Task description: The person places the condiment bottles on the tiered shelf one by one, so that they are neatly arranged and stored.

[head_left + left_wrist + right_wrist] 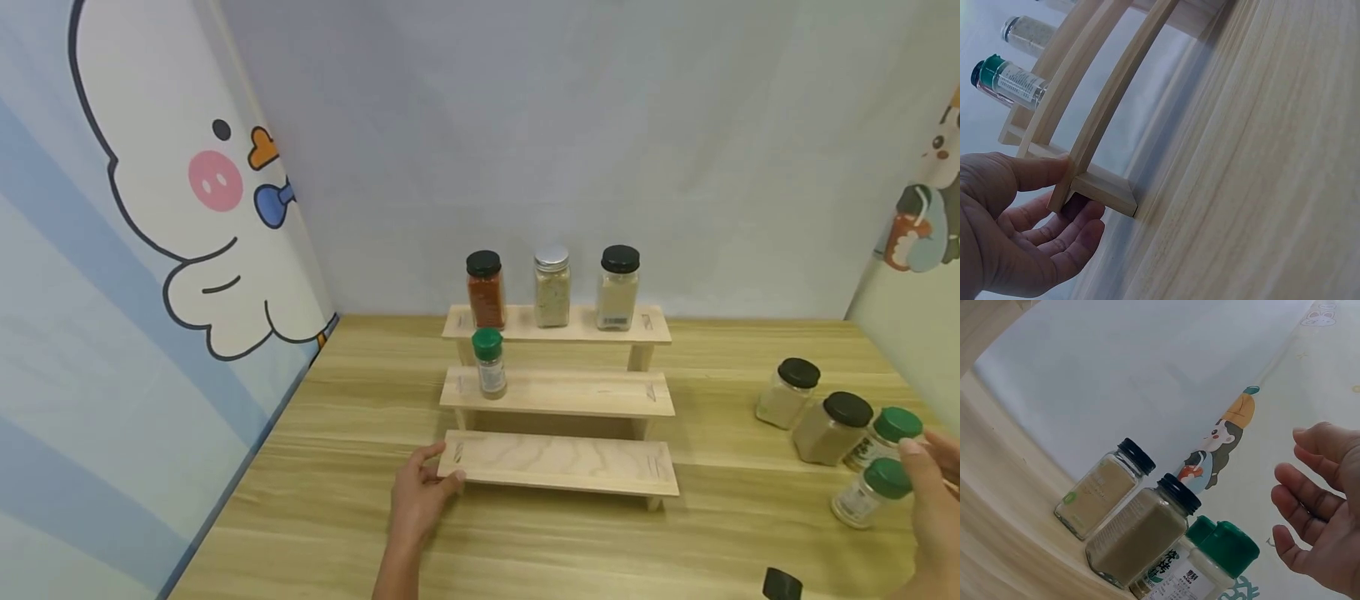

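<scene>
A three-tier wooden shelf rack (562, 461) stands on the table. My left hand (420, 500) grips the left end of its lowest board, thumb on top and fingers bent beneath, as the left wrist view shows. At the right, my right hand (933, 508) hangs beside two green-capped spice bottles, a front one (858, 502) and a rear one (872, 450). Its fingers are loosely bent and hold nothing; in the right wrist view a gap separates them from the bottles. Two black-lidded spice jars, a nearer one (1138, 534) and a farther one (1097, 497), stand alongside.
The top tier carries a red spice jar (487, 300), a silver-lidded jar (552, 296) and a black-lidded pale jar (617, 300). One green-capped bottle (491, 375) stands on the middle tier's left. A black cap (782, 583) shows at the bottom edge. Cloth walls enclose the table.
</scene>
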`<state>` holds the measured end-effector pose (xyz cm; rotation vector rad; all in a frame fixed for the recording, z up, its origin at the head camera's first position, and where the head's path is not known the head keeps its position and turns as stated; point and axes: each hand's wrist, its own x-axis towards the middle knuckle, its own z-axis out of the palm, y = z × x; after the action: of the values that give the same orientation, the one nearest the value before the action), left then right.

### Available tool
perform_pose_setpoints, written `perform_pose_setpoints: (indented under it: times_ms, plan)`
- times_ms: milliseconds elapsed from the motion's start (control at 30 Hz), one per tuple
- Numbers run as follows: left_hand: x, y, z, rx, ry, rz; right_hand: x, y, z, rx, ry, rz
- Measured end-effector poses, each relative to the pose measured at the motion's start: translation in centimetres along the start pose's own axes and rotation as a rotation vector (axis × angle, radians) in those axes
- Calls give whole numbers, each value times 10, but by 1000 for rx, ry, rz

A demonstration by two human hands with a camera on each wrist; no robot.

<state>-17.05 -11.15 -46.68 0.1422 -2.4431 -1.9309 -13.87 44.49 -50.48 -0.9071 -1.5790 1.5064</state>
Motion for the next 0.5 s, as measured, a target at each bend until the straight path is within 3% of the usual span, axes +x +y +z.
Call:
perform_pose_setpoints:
  times_ms: [133, 267, 500]
  plan:
    - [0, 0, 0, 5, -3, -1, -48, -51, 5, 101, 28, 80]
    - [0, 0, 0, 11, -2, 2, -75, -79, 6, 100, 4, 164]
    - [0, 0, 1, 18, 1, 11, -76, -74, 3, -58, -164, 308]
